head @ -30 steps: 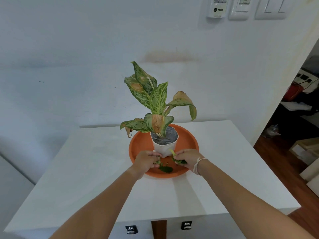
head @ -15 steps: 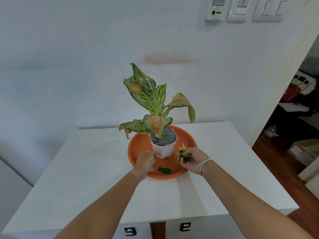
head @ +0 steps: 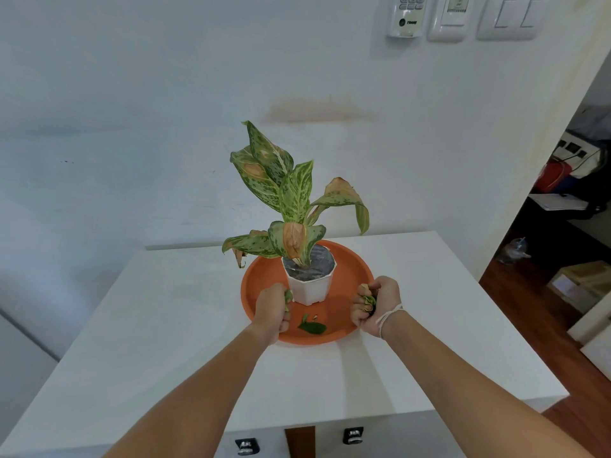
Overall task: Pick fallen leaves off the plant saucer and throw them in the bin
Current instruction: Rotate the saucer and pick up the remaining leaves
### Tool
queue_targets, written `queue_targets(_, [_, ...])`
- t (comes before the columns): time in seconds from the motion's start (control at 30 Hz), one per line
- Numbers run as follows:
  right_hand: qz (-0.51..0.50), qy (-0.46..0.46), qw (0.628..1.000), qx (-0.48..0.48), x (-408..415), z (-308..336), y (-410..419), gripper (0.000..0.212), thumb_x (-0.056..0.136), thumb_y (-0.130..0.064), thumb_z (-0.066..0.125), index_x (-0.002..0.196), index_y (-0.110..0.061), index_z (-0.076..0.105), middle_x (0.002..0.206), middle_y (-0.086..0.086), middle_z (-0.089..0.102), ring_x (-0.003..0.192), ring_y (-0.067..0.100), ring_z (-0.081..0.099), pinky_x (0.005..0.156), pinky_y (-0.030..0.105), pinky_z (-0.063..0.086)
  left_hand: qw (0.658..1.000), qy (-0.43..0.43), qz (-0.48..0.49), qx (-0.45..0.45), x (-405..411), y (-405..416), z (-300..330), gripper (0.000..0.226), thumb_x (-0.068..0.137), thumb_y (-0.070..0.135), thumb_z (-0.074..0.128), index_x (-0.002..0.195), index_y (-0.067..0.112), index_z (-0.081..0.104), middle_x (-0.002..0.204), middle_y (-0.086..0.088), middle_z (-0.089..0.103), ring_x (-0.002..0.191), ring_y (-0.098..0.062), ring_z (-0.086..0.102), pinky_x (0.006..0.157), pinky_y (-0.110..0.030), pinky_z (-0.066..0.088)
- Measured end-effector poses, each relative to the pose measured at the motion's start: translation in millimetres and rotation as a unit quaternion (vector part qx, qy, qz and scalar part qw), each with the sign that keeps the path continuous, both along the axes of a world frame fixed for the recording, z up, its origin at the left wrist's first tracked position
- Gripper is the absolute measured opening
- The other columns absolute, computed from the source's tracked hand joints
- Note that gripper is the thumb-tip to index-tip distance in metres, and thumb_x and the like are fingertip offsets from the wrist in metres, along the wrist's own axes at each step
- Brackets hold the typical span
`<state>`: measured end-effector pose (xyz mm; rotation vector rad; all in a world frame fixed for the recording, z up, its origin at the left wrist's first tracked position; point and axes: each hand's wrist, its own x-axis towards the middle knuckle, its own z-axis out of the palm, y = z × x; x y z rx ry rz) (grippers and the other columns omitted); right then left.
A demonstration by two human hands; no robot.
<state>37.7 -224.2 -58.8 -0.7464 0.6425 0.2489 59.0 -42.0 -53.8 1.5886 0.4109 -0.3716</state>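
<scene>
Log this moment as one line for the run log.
left hand: shut on leaves | right hand: shut on leaves | saucer: leaf left | bin: not in view

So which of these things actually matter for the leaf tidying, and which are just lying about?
Part of the job:
- orange saucer
- leaves left on the saucer
- left hand, closed on leaves
- right hand, closed on leaves

Just there:
- potted plant
- white table
- wall remote
- light switches

No bin is in view.
</scene>
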Motion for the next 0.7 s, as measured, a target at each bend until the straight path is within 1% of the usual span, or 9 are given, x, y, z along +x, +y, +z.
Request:
queue_targets(0.07, [0.017,0.009,1.0,-0.018,2.0,-2.0,-1.2,0.04,0.078,-0.029,0.041,0.042,-0.015,0.028,0.038,-0.002,0.023,0.027,0.012,0.018,0.035,0.011,0.017,1.0,-0.01,-0.007,-0.006,-0.5,0.8,-0.7,0.027,0.084,0.011,0.029,0.057,0.016,0.029,0.053,0.002,0.027,0.041,-0.01,0.02,0.035,-0.016,0.017])
queue_targets(0.13, [0.046,0.013,0.998,-0.052,3.5,-2.6,1.3,0.053,0.084,-0.04,0.048,0.041,-0.017,0.027,0.038,-0.003,0.022,0.027,0.011,0.018,0.033,0.011,0.016,1.0,-0.015,-0.011,-0.012,-1.6,1.7,-0.7,0.028,0.084,0.013,0.029,0.057,0.017,0.027,0.053,0.002,0.025,0.041,-0.01,0.018,0.036,-0.016,0.016])
queue_targets(0.17, [0.06,0.015,0.996,-0.072,4.0,-3.0,3.2,0.054,0.085,-0.039,0.052,0.043,-0.017,0.026,0.038,-0.003,0.022,0.027,0.011,0.018,0.031,0.012,0.016,1.0,-0.02,-0.013,-0.014,-1.8,2.2,-1.0,0.029,0.085,0.016,0.03,0.057,0.017,0.027,0.052,0.002,0.023,0.041,-0.01,0.017,0.037,-0.016,0.015])
queue_targets(0.23, [0.07,0.011,0.994,-0.086,4.9,-4.5,6.1,0.05,0.087,-0.03,0.055,0.049,-0.018,0.026,0.038,-0.004,0.023,0.027,0.009,0.02,0.029,0.014,0.017,0.999,-0.028,-0.021,-0.009,-1.1,1.7,-0.6,0.034,0.089,0.022,0.035,0.056,0.018,0.03,0.052,0.002,0.022,0.041,-0.01,0.017,0.038,-0.017,0.015])
queue_targets(0.33, [0.05,0.001,0.997,-0.059,4.8,-6.1,6.8,0.042,0.089,-0.018,0.055,0.055,-0.016,0.03,0.045,-0.002,0.027,0.029,0.008,0.024,0.029,0.014,0.02,0.998,-0.038,-0.04,0.031,-0.5,-0.3,-1.0,0.036,0.095,0.029,0.042,0.061,0.016,0.037,0.055,0.0,0.026,0.046,-0.012,0.02,0.04,-0.02,0.018])
queue_targets(0.47, [0.026,-0.002,0.998,-0.053,4.6,-7.0,6.1,0.038,0.095,-0.025,0.052,0.063,-0.013,0.037,0.057,0.0,0.029,0.037,0.008,0.027,0.029,0.014,0.022,0.989,-0.087,-0.057,0.103,-0.3,0.1,-8.5,0.04,0.097,0.032,0.043,0.062,0.014,0.041,0.054,-0.002,0.036,0.047,-0.013,0.034,0.039,-0.019,0.034])
queue_targets(0.53, [0.016,-0.004,0.998,-0.058,4.8,-8.2,4.4,0.037,0.098,-0.03,0.047,0.066,-0.012,0.039,0.058,0.0,0.028,0.035,0.008,0.027,0.029,0.014,0.022,0.969,-0.142,-0.085,0.182,1.0,2.1,-13.2,0.044,0.097,0.033,0.042,0.057,0.015,0.043,0.054,-0.002,0.041,0.049,-0.013,0.039,0.042,-0.019,0.035])
queue_targets(0.6, [0.013,-0.009,0.998,-0.062,4.9,-10.6,3.3,0.035,0.1,-0.03,0.04,0.07,-0.011,0.044,0.059,0.0,0.027,0.031,0.007,0.026,0.029,0.013,0.021,0.934,-0.201,-0.129,0.267,2.7,3.6,-17.3,0.048,0.098,0.032,0.042,0.052,0.017,0.042,0.054,0.0,0.044,0.052,-0.012,0.041,0.05,-0.021,0.033])
queue_targets(0.7, [0.023,-0.019,0.996,-0.078,4.1,-14.4,3.9,0.034,0.102,-0.029,0.036,0.078,-0.009,0.051,0.06,0.0,0.027,0.028,0.005,0.027,0.027,0.014,0.022,0.903,-0.23,-0.18,0.316,1.6,1.8,-22.6,0.044,0.098,0.027,0.043,0.056,0.015,0.051,0.062,-0.004,0.056,0.06,-0.014,0.052,0.06,-0.023,0.042])
